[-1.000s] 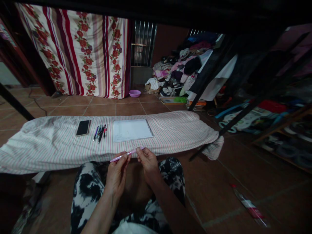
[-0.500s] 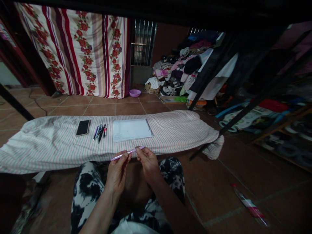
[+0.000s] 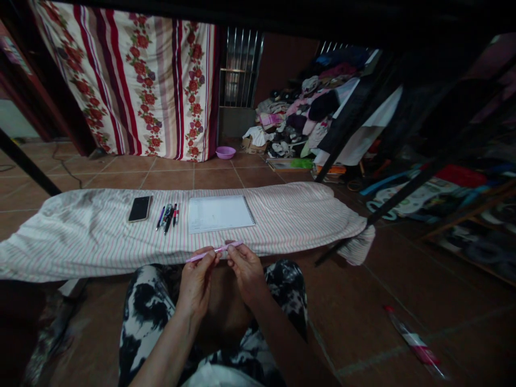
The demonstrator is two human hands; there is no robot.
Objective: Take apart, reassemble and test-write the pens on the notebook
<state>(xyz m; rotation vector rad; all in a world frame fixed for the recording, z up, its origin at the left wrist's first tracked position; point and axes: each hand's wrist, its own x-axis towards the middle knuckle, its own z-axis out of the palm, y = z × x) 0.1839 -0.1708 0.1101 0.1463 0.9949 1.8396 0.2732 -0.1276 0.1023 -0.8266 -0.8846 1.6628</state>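
Between my two hands is a slim pink pen [image 3: 220, 249], held nearly level with its right end a little higher. My left hand [image 3: 197, 282] pinches it left of its middle, and my right hand [image 3: 246, 269] grips it close to the right end. Just beyond my hands a spiral notebook [image 3: 221, 214] lies open at a pale page on a striped cloth [image 3: 290, 215]. Several pens [image 3: 167, 217] lie in a bunch left of the notebook. Farther left, a dark-screened phone [image 3: 140, 209] rests on the cloth.
A plastic bottle [image 3: 417, 344] lies on the tiled floor at the lower right. Black metal bars [image 3: 346, 129] slant up at both sides. Behind the cloth are a purple basin [image 3: 225, 153], a floral curtain [image 3: 161, 91] and a heap of clothes [image 3: 302, 115].
The view has shifted slightly, so the scene sits a little farther right. Both hands keep their hold on the pen, which is tilted slightly less steeply.
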